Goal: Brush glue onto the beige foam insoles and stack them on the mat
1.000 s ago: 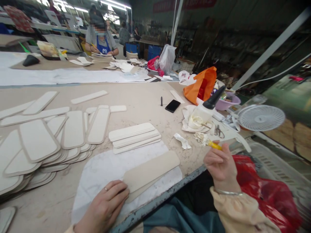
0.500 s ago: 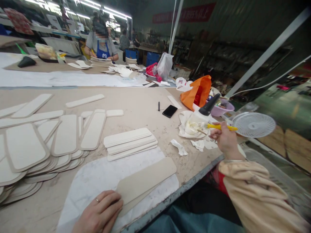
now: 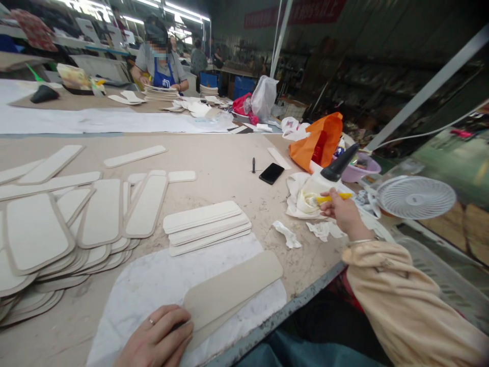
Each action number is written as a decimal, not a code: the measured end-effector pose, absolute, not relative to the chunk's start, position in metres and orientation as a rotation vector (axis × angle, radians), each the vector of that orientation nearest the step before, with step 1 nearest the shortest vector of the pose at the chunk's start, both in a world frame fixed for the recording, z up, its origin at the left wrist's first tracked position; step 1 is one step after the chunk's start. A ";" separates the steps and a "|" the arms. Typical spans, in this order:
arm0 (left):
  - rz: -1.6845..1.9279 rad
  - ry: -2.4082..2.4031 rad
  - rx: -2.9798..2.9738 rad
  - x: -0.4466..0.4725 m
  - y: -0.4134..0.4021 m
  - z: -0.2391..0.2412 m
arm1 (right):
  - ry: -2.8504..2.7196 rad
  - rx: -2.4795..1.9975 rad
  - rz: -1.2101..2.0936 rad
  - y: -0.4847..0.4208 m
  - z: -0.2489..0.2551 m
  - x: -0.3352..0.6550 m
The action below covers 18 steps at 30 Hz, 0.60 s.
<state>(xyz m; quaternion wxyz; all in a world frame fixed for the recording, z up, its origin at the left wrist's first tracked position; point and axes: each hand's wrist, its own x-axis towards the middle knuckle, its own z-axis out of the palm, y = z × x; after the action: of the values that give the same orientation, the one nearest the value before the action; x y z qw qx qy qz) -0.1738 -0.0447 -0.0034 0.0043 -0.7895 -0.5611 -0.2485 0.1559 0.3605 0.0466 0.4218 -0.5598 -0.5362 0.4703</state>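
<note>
My right hand [image 3: 346, 214] grips a yellow-handled brush [image 3: 336, 198], its tip at the mouth of a white bottle [image 3: 319, 184] with a dark tapered end. The bottle lies tilted on a crumpled white cloth [image 3: 293, 196], and pale paste shows around its mouth. My left hand [image 3: 156, 336], with a ring on one finger, lies flat with its fingers over the near-left end of a beige rounded panel [image 3: 235, 285]. Another panel partly shows beneath that one. Both rest on a white sheet [image 3: 133, 290]. A stack of long cream strips [image 3: 206, 221] lies just beyond.
Many cream panels with beige borders [image 3: 40, 229] are piled on the left. A phone [image 3: 271, 174], a small dark tool [image 3: 253, 165], scraps [image 3: 286, 234], an orange bag [image 3: 319, 145] and a white fan [image 3: 416, 198] stand rightward. Across the table a person in a blue apron [image 3: 163, 76] handles stacked pieces.
My right hand has moved left with the brush, bringing its tip into the bottle's mouth. My left hand stays on the panel. The view has shifted slightly.
</note>
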 end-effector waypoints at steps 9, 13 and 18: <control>-0.721 -1.768 -2.470 -0.173 -0.049 -0.005 | -0.742 -0.976 1.495 0.345 0.051 0.194; -0.702 -1.709 -2.474 -0.178 -0.051 -0.011 | -0.639 -0.776 1.587 0.327 0.045 0.208; -0.759 -1.755 -2.470 -0.176 -0.052 -0.013 | -0.559 -0.605 1.669 0.273 0.047 0.202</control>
<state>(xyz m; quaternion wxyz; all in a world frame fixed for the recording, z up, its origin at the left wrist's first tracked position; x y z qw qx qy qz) -0.1761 -0.0519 -0.0130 0.0088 -0.7907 -0.5619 -0.2430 0.2019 0.2729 0.0471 0.5973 -0.2609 -0.2409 0.7192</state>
